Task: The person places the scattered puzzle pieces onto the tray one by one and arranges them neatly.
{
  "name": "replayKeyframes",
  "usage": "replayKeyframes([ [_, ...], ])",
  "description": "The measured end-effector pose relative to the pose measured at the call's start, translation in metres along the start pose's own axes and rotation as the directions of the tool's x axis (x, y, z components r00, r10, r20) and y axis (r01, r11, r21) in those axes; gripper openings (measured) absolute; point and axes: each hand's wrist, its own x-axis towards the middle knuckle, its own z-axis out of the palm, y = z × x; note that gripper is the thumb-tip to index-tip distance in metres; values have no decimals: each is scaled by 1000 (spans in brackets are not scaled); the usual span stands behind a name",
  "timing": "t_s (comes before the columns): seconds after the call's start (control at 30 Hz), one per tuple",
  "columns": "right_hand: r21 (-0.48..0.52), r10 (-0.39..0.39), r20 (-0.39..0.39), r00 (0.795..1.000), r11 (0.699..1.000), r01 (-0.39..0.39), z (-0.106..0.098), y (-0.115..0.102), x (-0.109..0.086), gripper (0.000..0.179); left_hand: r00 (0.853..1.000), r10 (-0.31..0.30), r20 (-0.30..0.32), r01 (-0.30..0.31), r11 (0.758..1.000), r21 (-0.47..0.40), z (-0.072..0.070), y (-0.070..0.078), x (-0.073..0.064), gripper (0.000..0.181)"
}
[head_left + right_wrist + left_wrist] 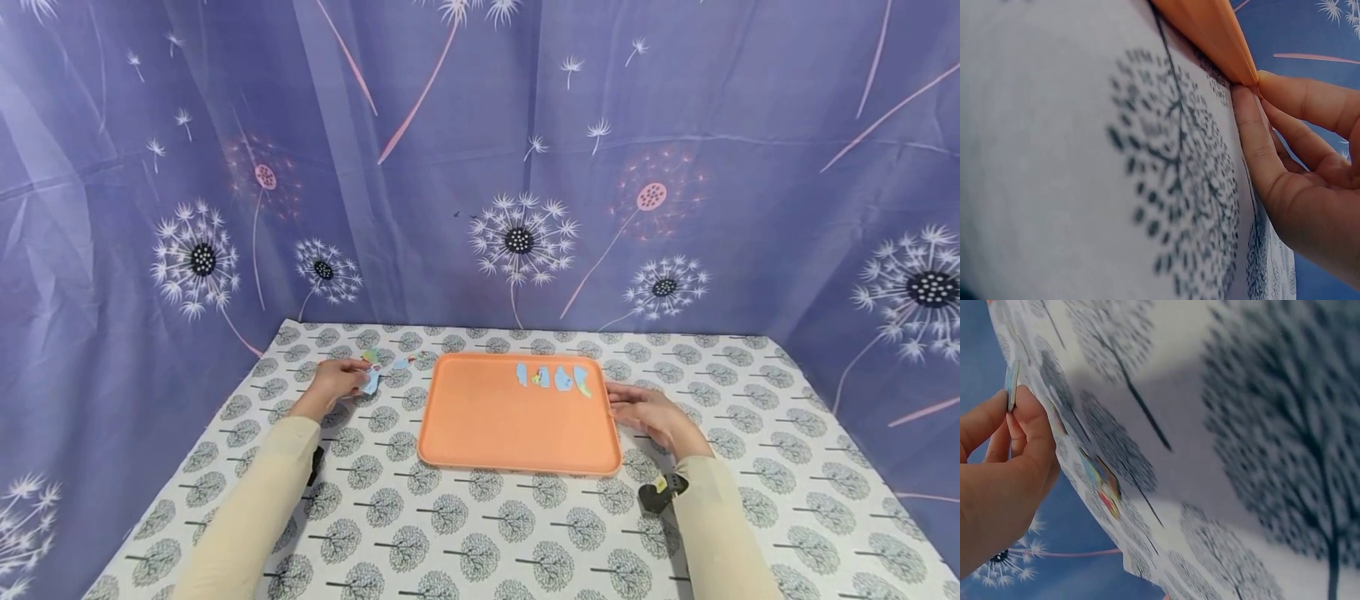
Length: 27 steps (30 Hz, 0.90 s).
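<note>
My left hand (337, 382) is over the cloth left of the tray, pinching a flat light-blue puzzle piece (371, 381) between thumb and fingertips. In the left wrist view that piece (1012, 386) is seen nearly edge-on, its face mostly hidden. An orange tray (502, 425) lies on the table. Along its upper right part, several irregular light-blue puzzle pieces stand in a row, among them a slim one (522, 375) and one with a yellow-green edge (582, 382). At the tray's right side my right hand (651, 414) grips the rim (1244, 62) between thumb and fingers.
More loose pieces lie on the cloth near my left hand, including a blue and red one (403, 363) and a green one (369, 356). A white tree-print cloth (480, 550) covers the table. A purple dandelion curtain (420, 208) hangs behind it and at both sides.
</note>
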Motion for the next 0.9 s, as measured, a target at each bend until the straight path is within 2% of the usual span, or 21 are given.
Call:
replayKeyframes([
  [0.13, -5, -2, -3, 1000, 1000, 2, 0, 1, 0, 66, 998, -32, 58, 37, 995, -94, 8, 9, 0, 37],
  [0.27, -15, -8, 1, 1000, 1000, 8, 0, 1, 0, 67, 995, -34, 97, 50, 986, -161, 20, 19, 4, 42],
  [0.63, -4, -3, -3, 1000, 1000, 3, 0, 1, 0, 66, 994, -28, 110, 53, 972, -230, 58, 47, 7, 41],
  [0.9, 0, -2, -4, 1000, 1000, 2, -1, 1, 0, 67, 989, -8, 148, 55, 948, -313, 85, 62, 9, 39],
])
